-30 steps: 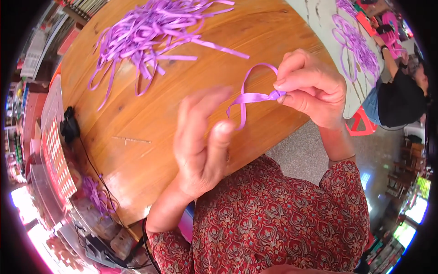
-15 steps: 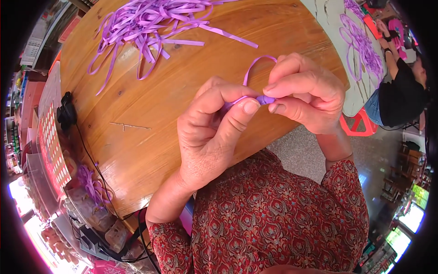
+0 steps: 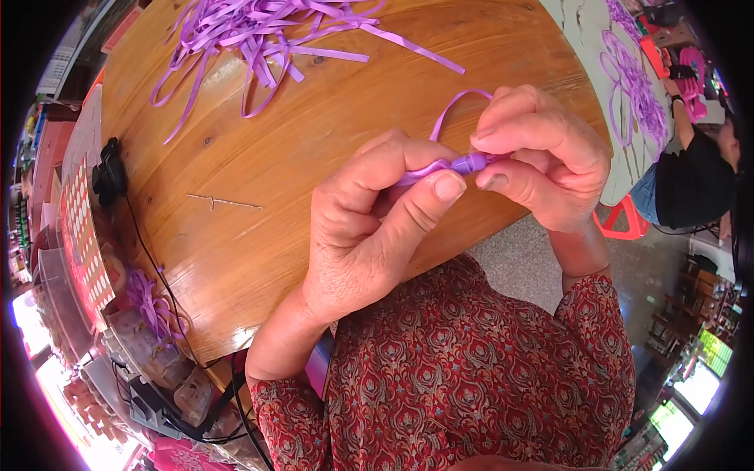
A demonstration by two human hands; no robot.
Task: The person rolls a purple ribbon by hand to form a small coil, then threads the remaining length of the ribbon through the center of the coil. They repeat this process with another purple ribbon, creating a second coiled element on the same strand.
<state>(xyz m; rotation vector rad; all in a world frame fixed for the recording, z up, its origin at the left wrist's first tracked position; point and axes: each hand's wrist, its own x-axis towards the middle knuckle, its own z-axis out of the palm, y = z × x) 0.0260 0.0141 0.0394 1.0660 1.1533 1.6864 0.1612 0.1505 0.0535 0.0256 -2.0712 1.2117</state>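
A small purple plastic connector sits between my two hands above the table. My left hand is closed, thumb and forefinger pinching the purple ribbon right beside the connector's left end. On the connector's other side, my right hand is closed too, its thumb and forefinger together around purple ribbon coming out of that end. A loop of ribbon rises behind the fingers and passes behind my right hand. How the ribbon is fixed inside the connector cannot be made out.
A heap of purple ribbons lies at the table's far side. A thin metal hook-like tool rests to the left, near a black cable. More ribbons lie on a pale table at right, where another person sits.
Both hands have shifted slightly right in the picture. The connector now shows more fully between the fingertips, and my right fingers have moved off it onto the ribbon at its end.
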